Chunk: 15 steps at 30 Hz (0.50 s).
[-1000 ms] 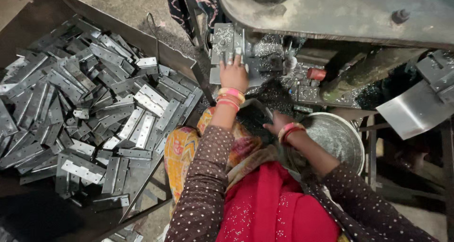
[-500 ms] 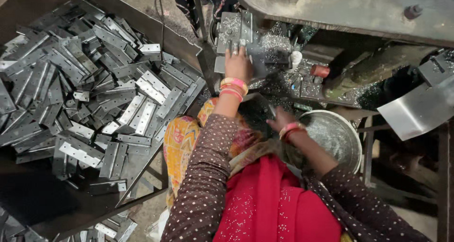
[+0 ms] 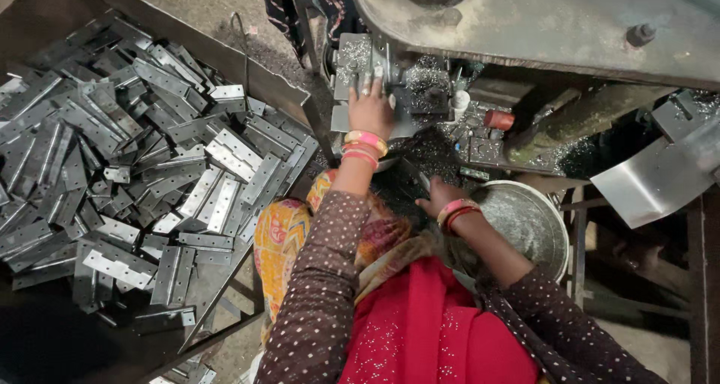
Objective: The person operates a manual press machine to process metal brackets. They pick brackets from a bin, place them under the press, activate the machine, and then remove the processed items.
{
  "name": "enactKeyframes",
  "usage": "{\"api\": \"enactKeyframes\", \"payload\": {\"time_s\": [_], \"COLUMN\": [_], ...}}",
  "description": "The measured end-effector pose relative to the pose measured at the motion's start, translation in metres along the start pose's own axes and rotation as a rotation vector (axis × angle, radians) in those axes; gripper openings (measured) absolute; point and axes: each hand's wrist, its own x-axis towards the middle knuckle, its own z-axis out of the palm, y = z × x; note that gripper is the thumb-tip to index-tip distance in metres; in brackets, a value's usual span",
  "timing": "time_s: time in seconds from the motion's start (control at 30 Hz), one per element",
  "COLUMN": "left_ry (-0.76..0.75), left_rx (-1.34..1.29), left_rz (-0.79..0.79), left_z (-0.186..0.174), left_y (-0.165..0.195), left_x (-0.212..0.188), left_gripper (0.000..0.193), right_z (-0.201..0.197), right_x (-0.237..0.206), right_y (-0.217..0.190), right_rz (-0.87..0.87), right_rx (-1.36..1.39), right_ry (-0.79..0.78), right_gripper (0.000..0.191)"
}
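**Left hand presses a metal piece at the press; right hand has dropped lower**

The left hand (image 3: 370, 108) lies flat, fingers spread, on a grey metal piece (image 3: 352, 61) seated on the bed of the press machine (image 3: 525, 24); it presses down rather than closing round it. Against the earlier frames, this hand has stayed on the piece, reaching slightly further in under the press head. The right hand (image 3: 439, 198) sits below and to the right of the press bed, beside the rim of a round steel bowl (image 3: 529, 223) dusted with metal filings; whether it holds anything cannot be told, as the fingers are hidden. It was a little higher half a second ago. Left of the press, a dark tray (image 3: 45, 346) carries a heap of flat hinge plates (image 3: 135, 166), unchanged. A bent steel sheet (image 3: 660, 174) hangs right of the press.
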Motion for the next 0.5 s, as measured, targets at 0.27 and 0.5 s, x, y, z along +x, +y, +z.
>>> {"api": "enactKeyframes", "payload": {"time_s": [0.27,0.5], "left_ry": [-0.026,0.026], "left_rx": [-0.002,0.018], "left_rz": [-0.008,-0.027], "left_z": [-0.002,0.000], "left_y": [0.000,0.001], "left_x": [-0.006,-0.003], "left_gripper": [0.038,0.033], "right_z": [0.002,0.045], "right_x": [0.000,-0.015], "right_y": [-0.002,0.002], "right_rz": [-0.018,-0.238], "right_rx": [-0.002,0.123], "right_ry": [0.076,0.349], "right_gripper": [0.058,0.047]}}
